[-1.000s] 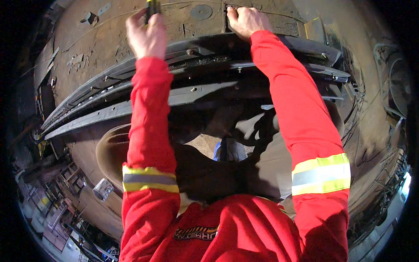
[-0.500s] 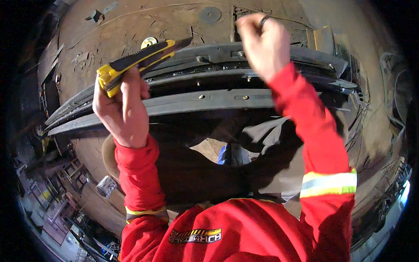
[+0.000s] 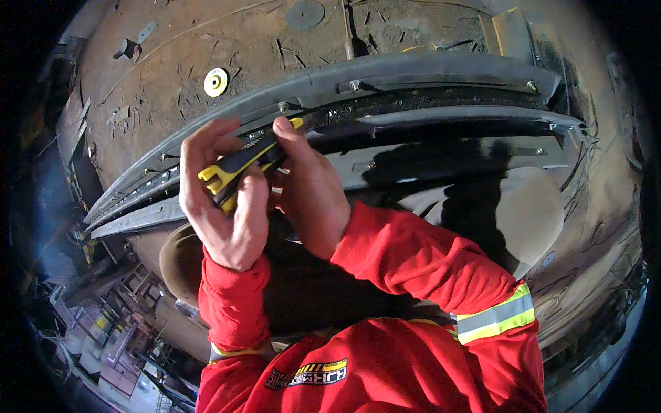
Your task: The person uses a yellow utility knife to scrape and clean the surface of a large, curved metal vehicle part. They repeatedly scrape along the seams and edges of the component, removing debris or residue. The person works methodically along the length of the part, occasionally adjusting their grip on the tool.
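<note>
A yellow-and-black hand tool (image 3: 242, 158) is held in front of me, its long black body edged in yellow and its near end forked. My left hand (image 3: 224, 199) is closed around the tool's near end. My right hand (image 3: 306, 186) is closed at its far end, thumb on top, with its other fingers partly hidden below. The dark tip does not show, and I cannot tell the tool's exact kind. Just beneath and beyond my hands run long, curved dark strips (image 3: 441, 69), with bolts (image 3: 355, 85) standing along them.
A yellow-and-white disc (image 3: 215, 82) lies on the rusty brown surface (image 3: 186, 51) beyond the strips. Farther off are a flat grey disc (image 3: 305, 13) and scattered scraps. An upright yellowish plate (image 3: 513, 34) stands at the far right. My bent knee (image 3: 533, 210) is close to the strips.
My right hand has come down and left from above the strips and taken hold of the tool's far end. My left hand, still holding the tool, has moved slightly right and nearer.
</note>
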Demonstrator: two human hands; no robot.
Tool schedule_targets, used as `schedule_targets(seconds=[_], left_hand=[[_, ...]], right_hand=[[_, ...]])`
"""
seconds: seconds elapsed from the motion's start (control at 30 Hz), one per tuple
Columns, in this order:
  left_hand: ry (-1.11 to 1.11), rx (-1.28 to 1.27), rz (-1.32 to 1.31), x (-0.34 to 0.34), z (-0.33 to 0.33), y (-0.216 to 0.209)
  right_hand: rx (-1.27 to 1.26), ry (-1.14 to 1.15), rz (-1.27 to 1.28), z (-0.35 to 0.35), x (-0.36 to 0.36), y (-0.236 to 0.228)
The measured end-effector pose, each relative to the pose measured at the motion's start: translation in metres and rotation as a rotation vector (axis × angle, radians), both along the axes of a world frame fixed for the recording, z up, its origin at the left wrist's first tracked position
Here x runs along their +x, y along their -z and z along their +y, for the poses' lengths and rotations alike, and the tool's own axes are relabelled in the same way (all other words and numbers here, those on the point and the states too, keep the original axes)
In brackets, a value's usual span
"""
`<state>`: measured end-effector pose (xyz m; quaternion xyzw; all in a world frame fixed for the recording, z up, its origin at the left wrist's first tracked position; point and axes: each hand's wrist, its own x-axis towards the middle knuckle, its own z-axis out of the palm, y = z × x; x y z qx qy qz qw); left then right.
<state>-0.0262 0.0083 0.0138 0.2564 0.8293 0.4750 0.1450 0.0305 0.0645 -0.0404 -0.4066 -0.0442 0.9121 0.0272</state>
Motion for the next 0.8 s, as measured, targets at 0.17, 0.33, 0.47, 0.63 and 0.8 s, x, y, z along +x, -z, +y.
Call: schedule_targets(seconds=[0.17,0.33,0.47,0.63,0.8], left_hand=[[0.141,-0.034,-0.069,-0.014,-0.005,0.000],[0.130,-0.109,0.065,-0.024,0.012,0.009],[0.108,-0.168,0.089,-0.024,0.025,0.011],[0.080,-0.262,0.038,-0.024,0.035,0.009],[0.106,-0.286,0.066,-0.024,0.036,0.014]], right_hand=[[-0.075,-0.074,0.062,0.004,0.001,0.003],[-0.139,0.064,-0.035,0.016,-0.009,-0.014],[-0.195,0.089,0.057,0.018,-0.006,-0.007],[-0.258,0.134,0.074,0.020,-0.005,-0.005],[-0.272,0.140,0.019,0.022,-0.003,-0.010]])
